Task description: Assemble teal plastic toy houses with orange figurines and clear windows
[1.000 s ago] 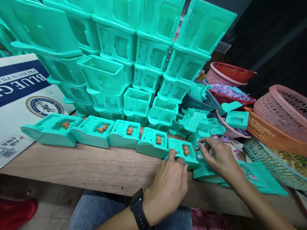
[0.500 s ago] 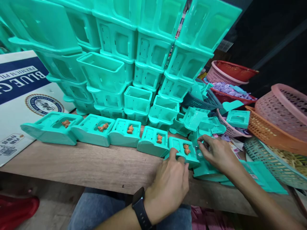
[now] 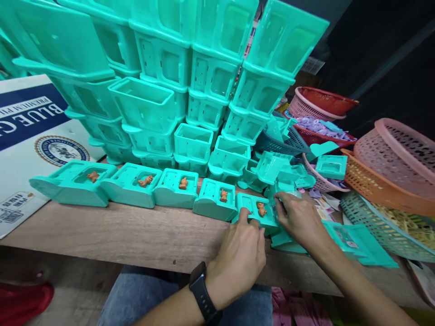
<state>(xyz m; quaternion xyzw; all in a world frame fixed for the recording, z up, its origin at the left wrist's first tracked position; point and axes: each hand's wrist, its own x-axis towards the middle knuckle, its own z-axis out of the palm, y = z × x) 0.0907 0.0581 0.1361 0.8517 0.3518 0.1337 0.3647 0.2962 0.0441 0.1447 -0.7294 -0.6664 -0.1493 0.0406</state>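
Observation:
A row of teal plastic boxes (image 3: 171, 194) lies along the bench, each with a small brown animal figurine (image 3: 183, 183) in its recess. My left hand (image 3: 238, 258), wearing a black watch (image 3: 203, 290), grips the near side of the rightmost box (image 3: 250, 203), with its index finger on the top edge. That box's figurine (image 3: 261, 209) lies between my two hands. My right hand (image 3: 302, 219) is at the box's right end, thumb and fingers pinched together; what they hold is hidden. Flat teal pieces (image 3: 360, 242) lie beneath and beyond my right forearm.
Tall stacks of teal bins (image 3: 163, 63) stand behind the row. A printed carton (image 3: 20, 172) is at left. On the right are a pile of teal parts (image 3: 275, 165), an orange basket (image 3: 390, 183), a pink basket (image 3: 397, 149) and a green basket (image 3: 377, 222). The wooden bench (image 3: 136, 235) has a front edge.
The view has shifted slightly. My left hand stays on the rightmost box, and my right hand remains pinched at its right end, with its fingers slightly closer to the figurine.

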